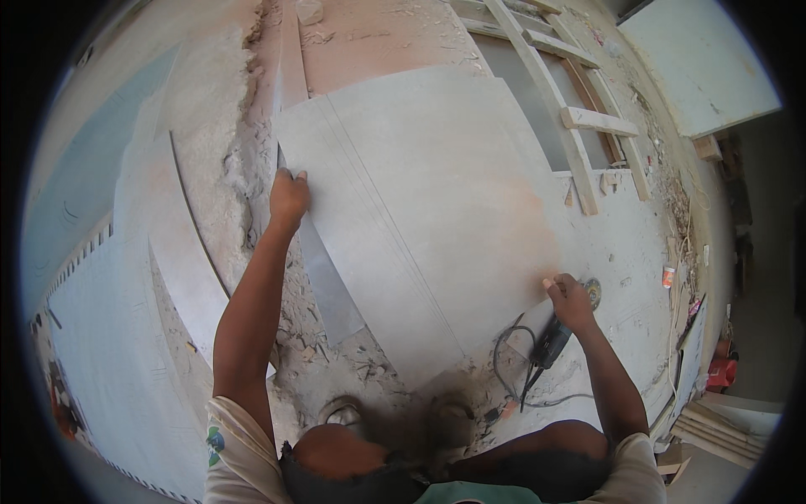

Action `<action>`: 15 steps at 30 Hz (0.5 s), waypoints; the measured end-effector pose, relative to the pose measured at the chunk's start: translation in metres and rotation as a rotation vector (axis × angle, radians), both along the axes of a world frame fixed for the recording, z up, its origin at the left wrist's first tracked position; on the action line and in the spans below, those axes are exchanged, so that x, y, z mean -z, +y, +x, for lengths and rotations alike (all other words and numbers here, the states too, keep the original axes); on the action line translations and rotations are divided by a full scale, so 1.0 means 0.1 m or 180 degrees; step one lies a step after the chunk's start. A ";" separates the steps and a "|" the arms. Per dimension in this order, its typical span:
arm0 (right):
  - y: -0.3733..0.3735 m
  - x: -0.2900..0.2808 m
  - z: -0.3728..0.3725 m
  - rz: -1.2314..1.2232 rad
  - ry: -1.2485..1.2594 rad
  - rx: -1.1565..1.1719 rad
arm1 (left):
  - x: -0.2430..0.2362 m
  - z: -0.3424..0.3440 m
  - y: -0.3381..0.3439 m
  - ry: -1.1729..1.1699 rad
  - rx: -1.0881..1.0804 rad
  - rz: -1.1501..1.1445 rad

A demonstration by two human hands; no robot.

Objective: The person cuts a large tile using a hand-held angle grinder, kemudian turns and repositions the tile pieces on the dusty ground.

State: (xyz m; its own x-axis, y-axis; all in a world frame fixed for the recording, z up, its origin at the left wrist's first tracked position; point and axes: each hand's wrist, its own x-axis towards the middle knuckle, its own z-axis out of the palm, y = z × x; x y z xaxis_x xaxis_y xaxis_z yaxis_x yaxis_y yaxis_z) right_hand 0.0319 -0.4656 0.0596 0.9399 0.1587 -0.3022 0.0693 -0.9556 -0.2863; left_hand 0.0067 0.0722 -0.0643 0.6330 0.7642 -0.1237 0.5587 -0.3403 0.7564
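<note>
A large pale flat sheet (437, 193) with several thin dark lines drawn along it lies tilted in front of me. My left hand (290, 199) is closed around its left edge. On the opposite side, my right hand (569, 301) has its fingers closed at the sheet's right edge. Just below that hand, partly hidden by it, lies a dark angle grinder (550, 343), its disc (594, 292) showing beyond my wrist. The grinder's black cable (499, 361) loops on the floor. A narrow grey strip (332, 294) sticks out from under the sheet's left side.
At the upper right, a ladder-like wooden frame (537, 71) lies on the floor. Rubble (243, 181) runs along a broken edge at left, beside a curved pale strip (189, 244) and light-blue panels (101, 311). Stacked boards (714, 433) and a red object (722, 372) sit far right.
</note>
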 end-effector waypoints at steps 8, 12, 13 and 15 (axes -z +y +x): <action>-0.17 0.75 1.28 -0.0512 -0.0522 -0.0050 | -0.19 -0.11 -0.34 -0.0270 -0.0035 -0.1135; -0.05 0.81 1.24 -0.0491 -0.0547 0.0079 | 0.10 -1.00 -1.29 -0.0681 -0.0368 -0.1734; -0.10 0.82 1.17 -0.0407 -0.0521 0.0161 | -0.12 -1.09 -1.63 -0.0597 -0.0345 -0.1792; -0.04 0.77 1.13 -0.0254 -0.0499 0.0206 | -0.02 -1.14 -1.86 -0.1213 -0.0593 -0.1788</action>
